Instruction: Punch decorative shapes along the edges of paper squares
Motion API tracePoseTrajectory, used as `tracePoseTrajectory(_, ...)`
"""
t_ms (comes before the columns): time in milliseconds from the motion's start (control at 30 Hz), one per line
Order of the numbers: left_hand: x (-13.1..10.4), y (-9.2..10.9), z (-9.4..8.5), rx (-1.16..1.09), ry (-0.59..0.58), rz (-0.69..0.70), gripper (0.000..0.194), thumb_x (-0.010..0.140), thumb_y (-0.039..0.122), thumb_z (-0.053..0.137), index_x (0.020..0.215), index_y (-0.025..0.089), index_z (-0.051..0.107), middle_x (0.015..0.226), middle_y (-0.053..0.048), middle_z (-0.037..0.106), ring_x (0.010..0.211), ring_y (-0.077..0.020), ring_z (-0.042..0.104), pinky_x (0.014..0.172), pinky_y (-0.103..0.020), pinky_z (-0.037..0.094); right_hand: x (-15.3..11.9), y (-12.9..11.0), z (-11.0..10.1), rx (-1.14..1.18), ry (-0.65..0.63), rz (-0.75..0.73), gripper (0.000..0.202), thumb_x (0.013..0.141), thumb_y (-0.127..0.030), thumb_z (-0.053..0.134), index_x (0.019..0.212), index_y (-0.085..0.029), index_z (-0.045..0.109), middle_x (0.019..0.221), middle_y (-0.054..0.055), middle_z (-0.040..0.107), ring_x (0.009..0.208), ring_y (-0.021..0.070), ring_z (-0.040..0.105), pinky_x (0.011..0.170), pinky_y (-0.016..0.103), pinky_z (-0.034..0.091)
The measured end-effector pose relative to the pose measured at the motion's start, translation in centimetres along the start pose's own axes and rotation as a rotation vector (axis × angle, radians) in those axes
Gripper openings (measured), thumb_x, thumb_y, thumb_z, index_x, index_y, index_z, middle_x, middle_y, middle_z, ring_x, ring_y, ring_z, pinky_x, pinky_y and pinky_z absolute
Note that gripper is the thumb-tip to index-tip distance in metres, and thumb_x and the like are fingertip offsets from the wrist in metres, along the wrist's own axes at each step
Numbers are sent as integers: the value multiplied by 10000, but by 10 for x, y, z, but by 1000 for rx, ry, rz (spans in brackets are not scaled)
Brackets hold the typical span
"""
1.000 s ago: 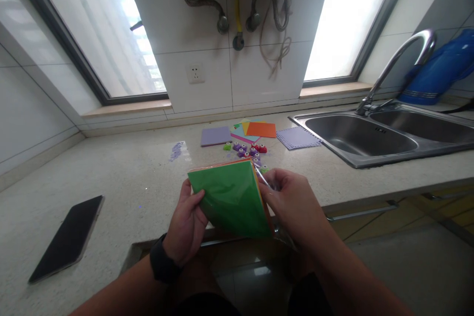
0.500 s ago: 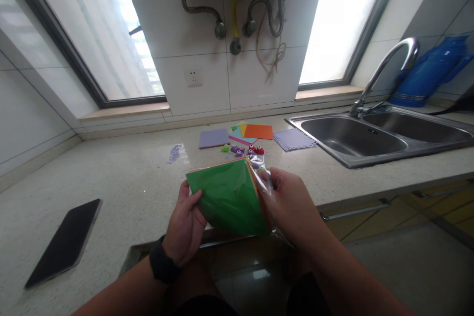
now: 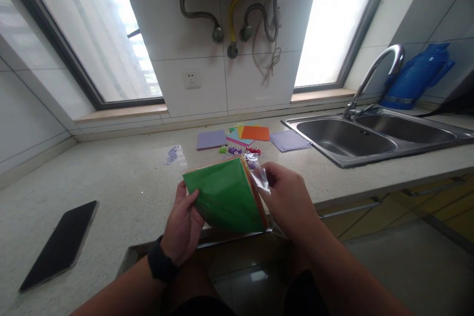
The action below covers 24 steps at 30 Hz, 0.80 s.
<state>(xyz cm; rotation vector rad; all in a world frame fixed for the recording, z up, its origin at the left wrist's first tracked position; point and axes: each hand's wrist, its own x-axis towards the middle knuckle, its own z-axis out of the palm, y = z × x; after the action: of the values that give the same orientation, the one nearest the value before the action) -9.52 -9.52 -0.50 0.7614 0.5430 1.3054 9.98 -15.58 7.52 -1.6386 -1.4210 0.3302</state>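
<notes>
A green packet (image 3: pixel 225 197) of coloured sheets in a clear plastic sleeve is tilted over the counter's front edge. My left hand (image 3: pixel 184 224) grips its left side, thumb on the green face, fingers behind. At the right end, my right hand (image 3: pixel 287 195) pinches the loose clear plastic (image 3: pixel 261 177); some of its fingertips are hidden. Orange edges show along the packet's right side. Just behind it lie small purple pieces (image 3: pixel 232 149), red pieces (image 3: pixel 255 149) and a green piece (image 3: pixel 222 149).
On the counter (image 3: pixel 126 173) are a purple stack (image 3: pixel 211 139), fanned coloured sheets with an orange one (image 3: pixel 255 133), and a purple sheet with a patterned edge (image 3: pixel 289 140). A black tablet (image 3: pixel 61 244) lies left. A steel sink (image 3: pixel 344 143) and blue jug (image 3: pixel 416 76) are right.
The view has shifted slightly. My right hand's fingers have moved a little at the plastic's open end; my left hand keeps its hold on the packet.
</notes>
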Motion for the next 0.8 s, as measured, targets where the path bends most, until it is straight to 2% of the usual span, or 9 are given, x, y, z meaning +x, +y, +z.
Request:
tracePoseTrajectory(300,2,-2,-5,33,3,19,327,926,244,640,1248,272,587,1308,-48,659,1198,-225,625,1018,-391,526,-2,-2,-1,19,-7,19,113,869,-253,642,832,-205,738,741,32,743,671,202,646,636,318,436)
tracePoseTrajectory(500,1,0,-3,13,-13,0,325,945,231,610,1264,273,566,1352,-60,640,1206,-231,619,1009,-412,532,-2,-3,-3,29,-22,30,112,883,-255,616,843,-206,709,744,27,731,686,200,642,646,316,438)
tracePoseTrajectory(800,0,3,0,21,-15,33,351,927,261,654,1266,292,566,1359,-51,643,1232,-243,618,1024,-419,528,-1,-2,-2,93,40,3,160,919,-313,565,826,-204,634,757,43,698,698,203,638,653,332,458)
